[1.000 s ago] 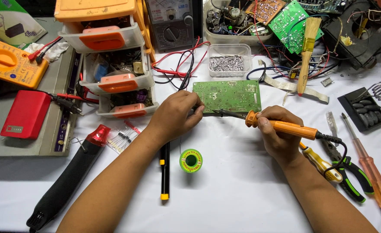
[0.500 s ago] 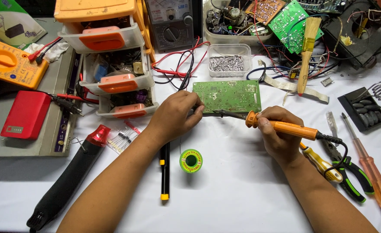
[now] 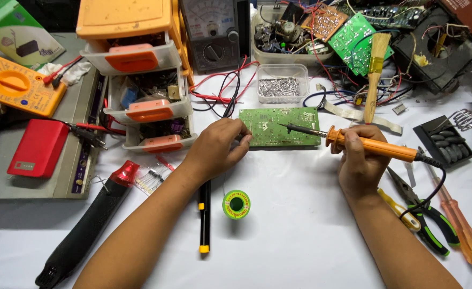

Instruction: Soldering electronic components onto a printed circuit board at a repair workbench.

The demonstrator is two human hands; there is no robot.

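A cluttered electronics workbench under a white cloth, seen from above. At far left lie an orange multimeter and a red flat case, with a black heat gun with a red nozzle angled below. Next stands a small orange-and-clear drawer cabinet. The person's left hand rests on the cloth with fingers curled together at the left edge of a green circuit board; it seems to pinch something thin there, but what cannot be made out. Below lie a black-and-yellow pen-shaped tool and a green solder spool. The board lies flat mid-table, just in front of a clear box of small metal parts. It looks light, stiff and fragile, best steadied by its bare edges. To the right, the right hand is closed around the orange handle of a soldering iron, its dark tip over the board's right half; the handle is the safe place to grip. A wooden brush lies beyond, and pliers and an orange screwdriver lie at far right.
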